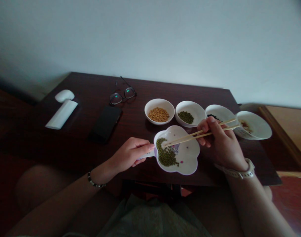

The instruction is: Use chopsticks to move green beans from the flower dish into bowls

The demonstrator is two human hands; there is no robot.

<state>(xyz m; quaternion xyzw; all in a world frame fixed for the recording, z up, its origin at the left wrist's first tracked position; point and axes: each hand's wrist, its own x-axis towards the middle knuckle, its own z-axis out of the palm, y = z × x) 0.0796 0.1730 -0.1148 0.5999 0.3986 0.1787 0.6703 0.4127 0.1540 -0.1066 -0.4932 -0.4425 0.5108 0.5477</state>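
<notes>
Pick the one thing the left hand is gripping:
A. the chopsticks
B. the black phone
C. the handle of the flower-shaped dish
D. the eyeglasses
C: the left hand is closed around the handle of the flower-shaped dish, while the chopsticks are in the right hand.

Glossy ceramic bowls (159, 102), smooth bamboo chopsticks (197, 135), polished dark wood table (150, 92)

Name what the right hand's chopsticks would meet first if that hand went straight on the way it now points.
Probably the mung beans in the flower-shaped dish: the tips of the chopsticks in the right hand appear just above them, though depth is hard to judge from this view.
</notes>
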